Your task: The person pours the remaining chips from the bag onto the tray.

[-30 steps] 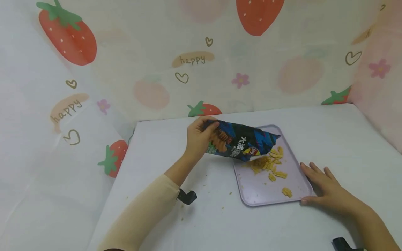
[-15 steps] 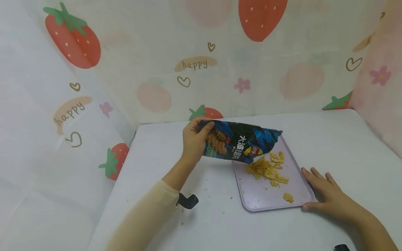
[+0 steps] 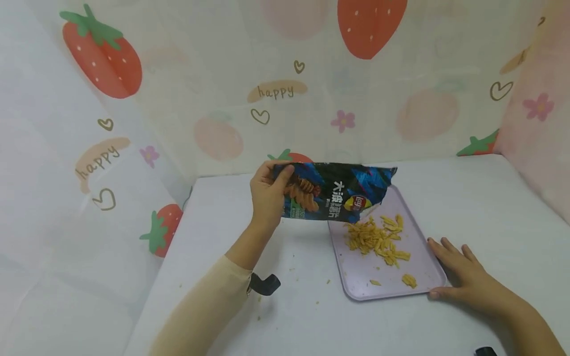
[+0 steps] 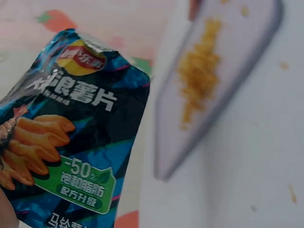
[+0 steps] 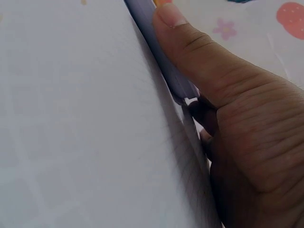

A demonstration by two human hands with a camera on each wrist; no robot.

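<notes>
My left hand (image 3: 267, 195) pinches the bottom end of a blue and black potato chip bag (image 3: 327, 190) between thumb and fingers. The bag lies sideways in the air, its torn end to the right over a pale purple tray (image 3: 378, 289). Broken yellow potato chips (image 3: 371, 240) form a loose pile on the tray below that end. In the left wrist view the bag's printed front (image 4: 90, 128) faces the camera. My right hand (image 3: 469, 277) rests with spread fingers at the tray's near right corner, the thumb on its rim (image 5: 166, 71) in the right wrist view.
Small crumbs (image 3: 317, 302) are scattered on the white table (image 3: 311, 329) left of the tray. A strawberry-patterned sheet (image 3: 374, 123) hangs behind the table and continues along both sides.
The left hand has drawn the bag up and slightly left, uncovering more of the chip pile. More chips lie on the tray, one near its front edge. The right hand keeps its place.
</notes>
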